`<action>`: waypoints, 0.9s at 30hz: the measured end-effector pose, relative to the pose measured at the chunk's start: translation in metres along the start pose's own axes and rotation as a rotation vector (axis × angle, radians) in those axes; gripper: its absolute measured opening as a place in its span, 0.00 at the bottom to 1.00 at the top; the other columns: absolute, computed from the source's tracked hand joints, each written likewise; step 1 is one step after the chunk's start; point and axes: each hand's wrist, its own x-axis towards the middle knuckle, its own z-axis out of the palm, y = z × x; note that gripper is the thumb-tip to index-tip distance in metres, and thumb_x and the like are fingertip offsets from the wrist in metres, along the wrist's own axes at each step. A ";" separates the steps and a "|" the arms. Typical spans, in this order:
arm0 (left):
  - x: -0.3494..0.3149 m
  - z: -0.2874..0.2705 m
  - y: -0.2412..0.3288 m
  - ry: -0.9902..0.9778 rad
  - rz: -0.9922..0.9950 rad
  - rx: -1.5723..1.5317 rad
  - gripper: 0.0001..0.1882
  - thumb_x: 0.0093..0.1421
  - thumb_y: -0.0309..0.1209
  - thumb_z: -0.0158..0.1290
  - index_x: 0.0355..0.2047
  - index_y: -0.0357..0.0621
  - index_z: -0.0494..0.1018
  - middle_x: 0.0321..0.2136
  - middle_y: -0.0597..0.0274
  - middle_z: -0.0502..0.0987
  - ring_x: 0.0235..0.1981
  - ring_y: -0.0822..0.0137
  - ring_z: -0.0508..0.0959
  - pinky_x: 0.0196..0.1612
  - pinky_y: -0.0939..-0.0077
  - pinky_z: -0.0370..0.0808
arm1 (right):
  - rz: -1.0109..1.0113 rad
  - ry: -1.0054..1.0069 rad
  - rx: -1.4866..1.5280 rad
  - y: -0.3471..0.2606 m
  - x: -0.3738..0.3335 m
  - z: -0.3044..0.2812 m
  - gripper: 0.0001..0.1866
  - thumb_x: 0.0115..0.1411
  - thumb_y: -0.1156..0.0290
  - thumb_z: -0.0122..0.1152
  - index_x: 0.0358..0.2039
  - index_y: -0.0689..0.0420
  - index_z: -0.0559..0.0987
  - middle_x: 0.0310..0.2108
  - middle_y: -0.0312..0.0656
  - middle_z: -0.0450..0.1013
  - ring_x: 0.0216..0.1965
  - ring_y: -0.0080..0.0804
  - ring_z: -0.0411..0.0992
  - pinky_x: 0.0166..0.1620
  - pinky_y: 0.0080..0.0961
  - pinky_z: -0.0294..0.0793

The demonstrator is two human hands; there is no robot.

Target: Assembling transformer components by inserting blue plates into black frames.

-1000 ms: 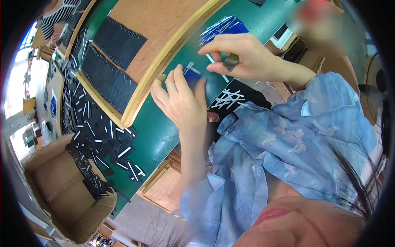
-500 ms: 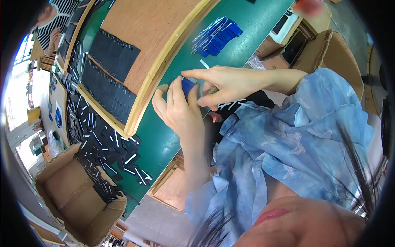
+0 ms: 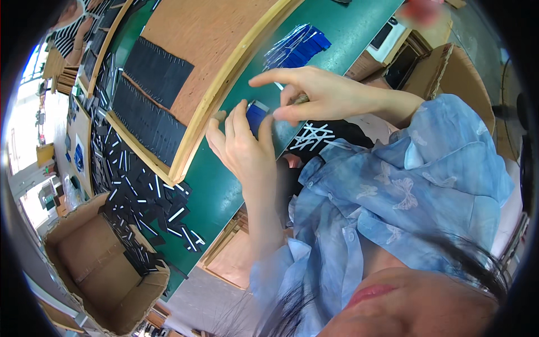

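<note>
My left hand (image 3: pixel 240 143) is closed on a small flat blue piece (image 3: pixel 256 118), held just above the green table between thumb and fingers. The piece has a pale edge on its far side. Beside it is my right hand (image 3: pixel 314 95), its index finger stretched out and its thumb tip close to the blue piece. The other right fingers curl round a small brownish thing (image 3: pixel 301 99), mostly hidden in the palm. Beyond the hands lies a pile of similar blue pieces (image 3: pixel 300 48) with pale strips along them.
A wooden-framed board (image 3: pixel 210 92) bears rows of black pieces (image 3: pixel 149 132). Loose black pieces with white strips (image 3: pixel 140 196) cover the table's left, near an open cardboard box (image 3: pixel 92 264). White strips (image 3: pixel 312 136) lie on black cloth at my lap. Another person (image 3: pixel 76 31) is at far left.
My right hand has lifted away from the blue piece, with its index finger now off it. My left hand keeps its hold nearly in place. More white strips show on the black cloth.
</note>
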 end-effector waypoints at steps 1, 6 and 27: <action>0.001 0.000 0.001 -0.002 0.008 -0.014 0.25 0.44 0.32 0.63 0.44 0.40 0.72 0.37 0.54 0.76 0.48 0.52 0.66 0.52 0.59 0.62 | -0.093 0.036 -0.230 -0.006 -0.001 -0.006 0.26 0.53 0.67 0.62 0.52 0.63 0.69 0.21 0.43 0.74 0.23 0.29 0.72 0.28 0.23 0.69; -0.010 -0.017 -0.008 0.000 -0.057 -0.074 0.31 0.41 0.27 0.66 0.48 0.38 0.70 0.41 0.57 0.75 0.45 0.55 0.69 0.50 0.62 0.63 | -0.494 0.137 -0.678 0.008 0.018 0.001 0.24 0.45 0.68 0.68 0.45 0.55 0.74 0.34 0.40 0.71 0.28 0.36 0.74 0.30 0.28 0.72; -0.035 -0.024 -0.030 0.071 -0.197 -0.167 0.33 0.43 0.25 0.65 0.51 0.39 0.67 0.39 0.59 0.77 0.49 0.57 0.68 0.54 0.63 0.63 | -0.514 0.056 -0.629 0.019 0.042 0.003 0.17 0.41 0.68 0.70 0.35 0.50 0.78 0.38 0.35 0.67 0.33 0.32 0.72 0.34 0.26 0.72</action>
